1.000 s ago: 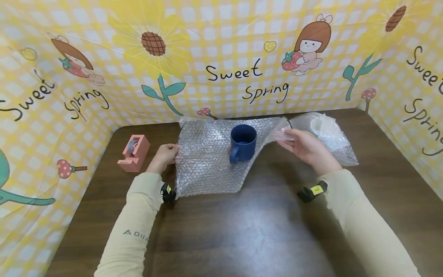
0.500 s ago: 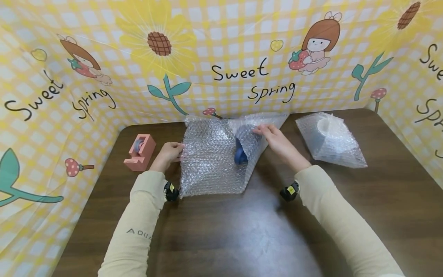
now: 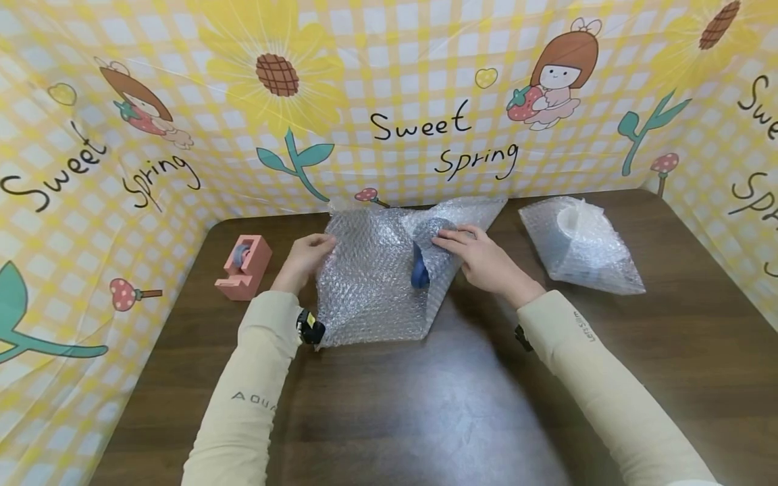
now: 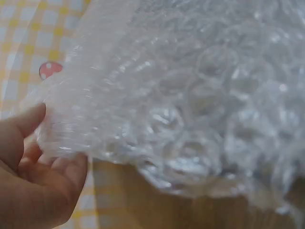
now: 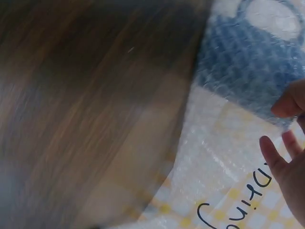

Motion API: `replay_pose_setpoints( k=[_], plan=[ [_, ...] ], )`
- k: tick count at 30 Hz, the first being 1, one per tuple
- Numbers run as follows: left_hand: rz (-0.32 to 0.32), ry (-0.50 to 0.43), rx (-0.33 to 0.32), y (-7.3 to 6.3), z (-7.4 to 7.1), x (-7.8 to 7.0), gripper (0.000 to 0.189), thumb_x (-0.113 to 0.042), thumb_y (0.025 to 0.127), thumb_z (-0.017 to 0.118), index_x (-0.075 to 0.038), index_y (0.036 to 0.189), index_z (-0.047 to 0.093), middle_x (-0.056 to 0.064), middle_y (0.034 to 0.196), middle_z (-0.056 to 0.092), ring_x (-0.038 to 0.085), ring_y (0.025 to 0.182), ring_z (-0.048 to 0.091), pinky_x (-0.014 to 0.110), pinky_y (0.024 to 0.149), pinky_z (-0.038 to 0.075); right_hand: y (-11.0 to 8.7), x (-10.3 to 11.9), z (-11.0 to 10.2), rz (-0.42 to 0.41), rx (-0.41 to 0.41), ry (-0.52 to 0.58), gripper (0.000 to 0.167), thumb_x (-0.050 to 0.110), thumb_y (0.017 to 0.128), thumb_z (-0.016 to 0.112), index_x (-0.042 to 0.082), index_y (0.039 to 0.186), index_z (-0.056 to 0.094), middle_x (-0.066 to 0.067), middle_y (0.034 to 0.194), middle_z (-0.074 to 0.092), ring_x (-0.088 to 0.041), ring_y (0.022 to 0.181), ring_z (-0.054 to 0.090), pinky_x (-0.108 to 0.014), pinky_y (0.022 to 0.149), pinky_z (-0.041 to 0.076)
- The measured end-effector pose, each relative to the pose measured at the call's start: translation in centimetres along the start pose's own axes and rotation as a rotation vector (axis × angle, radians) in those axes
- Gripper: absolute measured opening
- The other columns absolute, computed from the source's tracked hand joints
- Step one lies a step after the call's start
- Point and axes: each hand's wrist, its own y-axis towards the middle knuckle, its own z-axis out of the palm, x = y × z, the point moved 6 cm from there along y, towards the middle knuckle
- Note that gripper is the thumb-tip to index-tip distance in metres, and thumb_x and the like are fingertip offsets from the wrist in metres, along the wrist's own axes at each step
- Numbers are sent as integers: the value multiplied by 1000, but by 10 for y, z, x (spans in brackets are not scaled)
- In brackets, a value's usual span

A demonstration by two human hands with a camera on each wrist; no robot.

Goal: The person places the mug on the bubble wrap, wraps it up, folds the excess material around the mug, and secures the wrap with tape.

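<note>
A sheet of bubble wrap lies on the brown table, its right part folded up and leftward over a blue mug. Only the mug's handle side shows uncovered; the rest is seen through the wrap. My left hand pinches the sheet's left edge between thumb and fingers, lifting it, as the left wrist view shows close up. My right hand rests with extended fingers on the flap over the mug's top and right side. In the right wrist view its thumb overlaps the wrapped mug, the fingers spread apart.
A pink tape dispenser with a blue-grey roll stands left of the left hand. At the back right lies a bubble-wrapped white object. A yellow checked cloth hangs behind the table and along its sides.
My right hand has brought the sheet's right end leftward over the mug, and its fingers now lie on the flap. My left hand has moved slightly up and right with the left edge.
</note>
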Motion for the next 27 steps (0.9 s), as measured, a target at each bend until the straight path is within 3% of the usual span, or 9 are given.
replay_pose_setpoints(
  k=[3, 7, 12, 15, 19, 22, 24, 27],
  plan=[
    [45, 51, -65, 0, -4, -8, 44, -28, 100, 48, -1, 134, 51, 18, 132, 53, 19, 102, 53, 26, 83, 47, -1, 0, 0, -47, -41, -81, 59, -15, 83, 50, 10, 136, 53, -13, 139, 54, -38, 130, 43, -49, 109, 37],
    [53, 87, -56, -4, -7, -17, 43, -31, 100, 47, -2, 132, 53, 14, 124, 55, 10, 85, 50, 20, 68, 45, -1, 0, 1, -48, -74, -164, 56, -15, 83, 52, 13, 130, 58, -10, 133, 59, -39, 128, 44, -53, 107, 38],
    [67, 114, 2, -13, -8, -33, 42, -32, 99, 48, -4, 130, 56, 15, 133, 54, 19, 105, 53, 27, 81, 45, 1, 2, 2, 27, -43, -241, 51, -12, 85, 54, 16, 127, 61, -7, 133, 59, -44, 129, 43, -58, 102, 38],
    [80, 119, 22, -15, -7, -44, 41, -31, 97, 52, -5, 127, 60, 12, 130, 57, 17, 104, 55, 28, 85, 47, 2, 6, 0, 52, -36, -272, 46, -10, 84, 56, 15, 123, 62, -6, 130, 60, -44, 125, 47, -57, 96, 43],
    [117, 97, 88, -22, 8, -62, 39, -29, 97, 53, -2, 123, 61, 14, 128, 59, 14, 100, 57, 32, 92, 50, 3, 9, 1, 77, -18, -254, 46, -11, 80, 57, 10, 120, 62, -10, 126, 60, -44, 122, 50, -53, 85, 53],
    [183, 93, 151, -30, 24, -78, 31, -26, 97, 53, 0, 112, 63, 17, 131, 59, 20, 108, 57, 36, 98, 48, 3, 6, 4, 107, 9, -210, 49, -14, 77, 58, 7, 121, 59, -13, 127, 58, -44, 126, 48, -49, 76, 57],
    [241, 107, 172, -34, 35, -88, 22, -23, 96, 54, -3, 99, 63, 14, 122, 63, 18, 104, 57, 33, 91, 48, 3, 5, 6, 125, 21, -190, 51, -14, 76, 59, 6, 122, 58, -14, 128, 58, -44, 129, 45, -49, 74, 57],
    [319, 153, 192, -39, 50, -100, 16, -21, 95, 54, -10, 83, 56, 5, 91, 62, 14, 84, 52, 27, 75, 43, 4, 4, 9, 129, 21, -175, 49, -14, 76, 59, 5, 121, 57, -15, 126, 58, -44, 130, 43, -49, 73, 57]
  ],
)
